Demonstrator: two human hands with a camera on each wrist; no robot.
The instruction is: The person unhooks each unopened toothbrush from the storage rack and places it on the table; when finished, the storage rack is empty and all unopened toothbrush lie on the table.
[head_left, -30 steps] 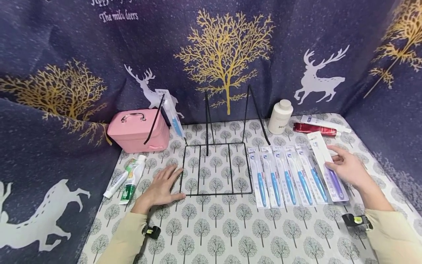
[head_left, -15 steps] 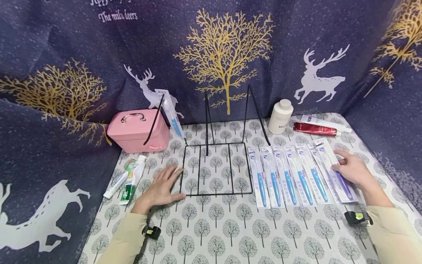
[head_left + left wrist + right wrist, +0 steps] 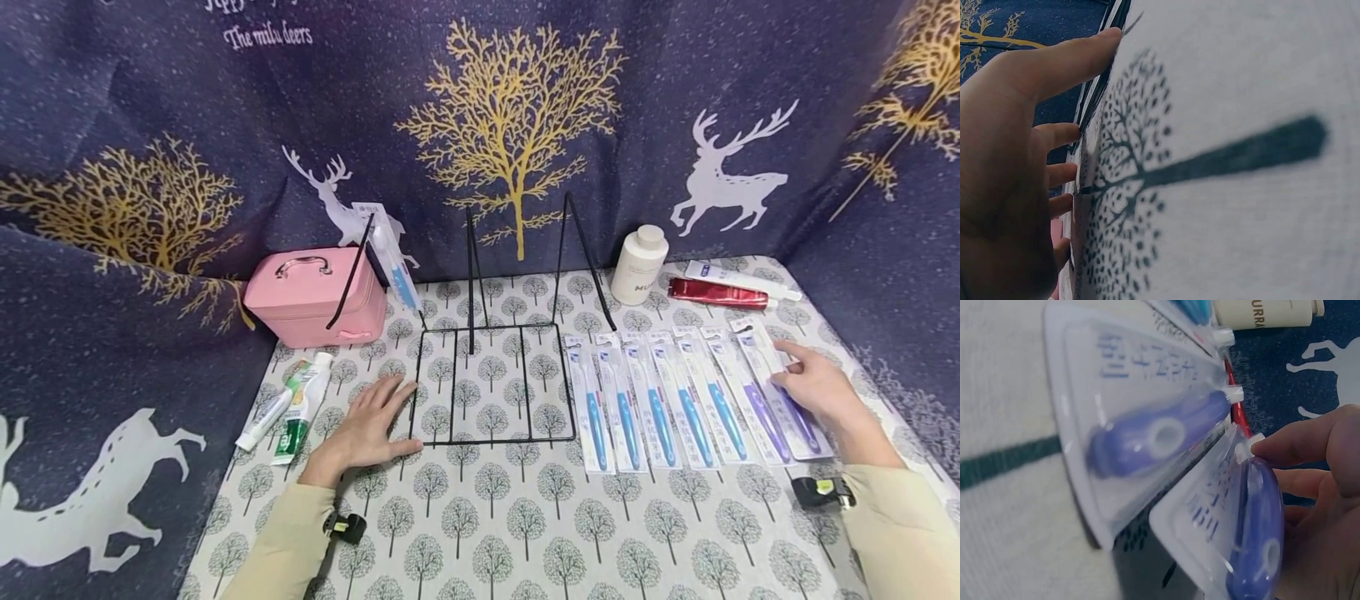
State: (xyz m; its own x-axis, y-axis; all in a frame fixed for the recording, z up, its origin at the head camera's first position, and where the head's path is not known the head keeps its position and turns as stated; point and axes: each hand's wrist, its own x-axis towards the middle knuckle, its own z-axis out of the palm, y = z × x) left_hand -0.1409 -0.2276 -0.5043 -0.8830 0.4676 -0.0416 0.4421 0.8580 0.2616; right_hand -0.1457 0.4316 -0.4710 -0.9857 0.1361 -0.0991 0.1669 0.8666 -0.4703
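Note:
At the right end of a row of packaged toothbrushes, my right hand (image 3: 821, 396) pinches the edge of a packaged purple toothbrush (image 3: 801, 421). In the right wrist view the thumb and fingers are at the pack's edge, beside its purple handle (image 3: 1259, 531). Another packaged purple toothbrush (image 3: 765, 421) lies just left of it, followed by several packaged blue toothbrushes (image 3: 658, 417). My left hand (image 3: 367, 425) rests palm down on the patterned cloth, fingers spread, by the left side of a black wire rack (image 3: 525, 383). In the left wrist view that hand (image 3: 1004, 156) holds nothing.
A pink case (image 3: 315, 300) stands back left, with another packaged blue toothbrush (image 3: 393, 262) upright beside it. Toothpaste tubes (image 3: 300, 400) lie in front of the case. A white bottle (image 3: 639, 267), a red tube (image 3: 716, 293) and a white tube (image 3: 742, 279) are back right.
My right hand has moved right with the top purple toothbrush pack, uncovering a second purple one that lay hidden beneath or behind it. The left hand has stayed still.

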